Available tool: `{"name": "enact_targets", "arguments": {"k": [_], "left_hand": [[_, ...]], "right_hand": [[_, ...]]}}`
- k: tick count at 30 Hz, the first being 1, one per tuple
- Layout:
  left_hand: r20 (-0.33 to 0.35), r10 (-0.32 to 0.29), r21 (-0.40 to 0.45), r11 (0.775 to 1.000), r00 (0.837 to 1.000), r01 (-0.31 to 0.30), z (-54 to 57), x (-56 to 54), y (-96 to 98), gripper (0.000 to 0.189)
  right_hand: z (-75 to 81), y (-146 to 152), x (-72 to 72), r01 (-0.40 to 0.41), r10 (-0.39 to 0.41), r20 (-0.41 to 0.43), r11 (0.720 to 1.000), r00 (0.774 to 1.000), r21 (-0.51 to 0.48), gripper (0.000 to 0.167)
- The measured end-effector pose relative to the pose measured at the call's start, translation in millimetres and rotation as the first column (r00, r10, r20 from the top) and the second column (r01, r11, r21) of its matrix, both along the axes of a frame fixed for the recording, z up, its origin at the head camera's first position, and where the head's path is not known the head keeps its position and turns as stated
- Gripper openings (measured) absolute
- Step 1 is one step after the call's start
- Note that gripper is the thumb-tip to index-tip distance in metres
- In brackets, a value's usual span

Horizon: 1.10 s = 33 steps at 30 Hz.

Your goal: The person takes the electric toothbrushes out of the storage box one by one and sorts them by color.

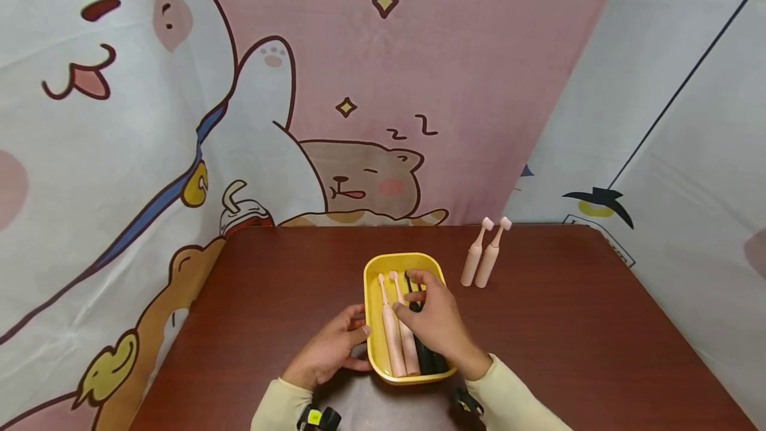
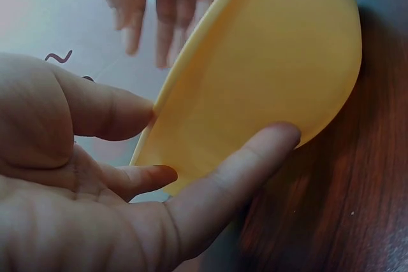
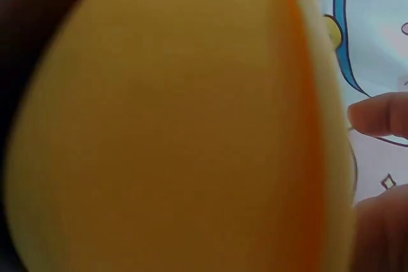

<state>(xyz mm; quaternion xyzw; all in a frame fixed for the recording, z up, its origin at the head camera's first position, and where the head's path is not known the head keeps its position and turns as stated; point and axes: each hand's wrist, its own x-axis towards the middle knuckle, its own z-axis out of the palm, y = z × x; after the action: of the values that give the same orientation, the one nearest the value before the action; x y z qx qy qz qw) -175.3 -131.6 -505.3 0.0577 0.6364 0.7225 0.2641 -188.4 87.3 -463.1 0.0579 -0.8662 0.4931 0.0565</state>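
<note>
A yellow tray [image 1: 372, 344] lies on the table before me. Inside, two pink electric toothbrushes [image 1: 391, 344] lie side by side, with black toothbrushes [image 1: 423, 356] to their right, partly hidden by my hand. My left hand [image 1: 335, 344] touches the tray's left side; in the left wrist view its thumb meets the rim and other fingertips rest on the outer wall [image 2: 255, 74]. Over the black toothbrushes hovers my right hand [image 1: 439, 321], fingers loosely bent. The left wrist view shows that hand's fingers [image 2: 166, 23] hanging apart, with nothing seen between them.
Two more pink toothbrushes [image 1: 481, 261] stand upright beyond the tray's right back corner. The dark red-brown table [image 1: 568, 324] extends to both sides. A cartoon-printed cloth [image 1: 467, 85] hangs behind its far edge.
</note>
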Motion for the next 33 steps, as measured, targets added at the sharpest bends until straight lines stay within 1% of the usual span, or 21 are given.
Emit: {"name": "enact_targets", "arguments": {"k": [2,5,11,14,20,22,28,32,33], "left_hand": [[0.002,-0.002,0.000,1.000,1.000,0.002,0.3,-0.2,0.2,0.054],[0.001,-0.003,0.001,1.000,1.000,0.003,0.0,-0.9,0.3,0.053],[0.001,0.000,0.006,1.000,1.000,0.000,-0.5,-0.6,0.3,0.053],[0.003,-0.001,0.008,1.000,1.000,0.001,0.4,0.4,0.5,0.053],[0.004,0.000,0.012,1.000,1.000,0.000,1.0,0.9,0.5,0.054],[0.004,0.000,0.013,1.000,1.000,0.000,0.8,0.7,0.4,0.054],[-0.002,-0.001,0.017,1.000,1.000,0.001,-0.1,0.6,0.3,0.053],[-0.005,-0.001,0.020,1.000,1.000,0.001,-0.4,1.0,0.0,0.054],[-0.005,-0.002,0.021,1.000,1.000,0.002,-0.4,1.1,0.1,0.054]], "right_hand": [[-5.2,-3,0.5,-0.032,0.034,0.066,0.999,0.997,-0.025,0.064],[-10.7,-6,1.5,-0.059,0.061,0.125,0.998,0.990,-0.016,0.067],[-17.4,-10,3.0,-0.099,0.082,0.170,0.991,0.982,0.095,0.070],[-18.1,-11,3.6,-0.117,0.095,0.193,0.988,0.977,0.105,0.071],[-15.2,-15,3.2,-0.156,0.136,0.220,0.985,0.966,0.077,0.071],[-14.0,-17,2.5,-0.180,0.157,0.218,0.980,0.963,0.089,0.070],[-12.6,-21,-0.1,-0.232,0.196,0.203,0.958,0.959,0.171,0.066],[-11.9,-24,-1.5,-0.270,0.229,0.187,0.934,0.955,0.234,0.054],[-11.7,-25,-1.8,-0.281,0.240,0.184,0.927,0.953,0.249,0.049]]}}
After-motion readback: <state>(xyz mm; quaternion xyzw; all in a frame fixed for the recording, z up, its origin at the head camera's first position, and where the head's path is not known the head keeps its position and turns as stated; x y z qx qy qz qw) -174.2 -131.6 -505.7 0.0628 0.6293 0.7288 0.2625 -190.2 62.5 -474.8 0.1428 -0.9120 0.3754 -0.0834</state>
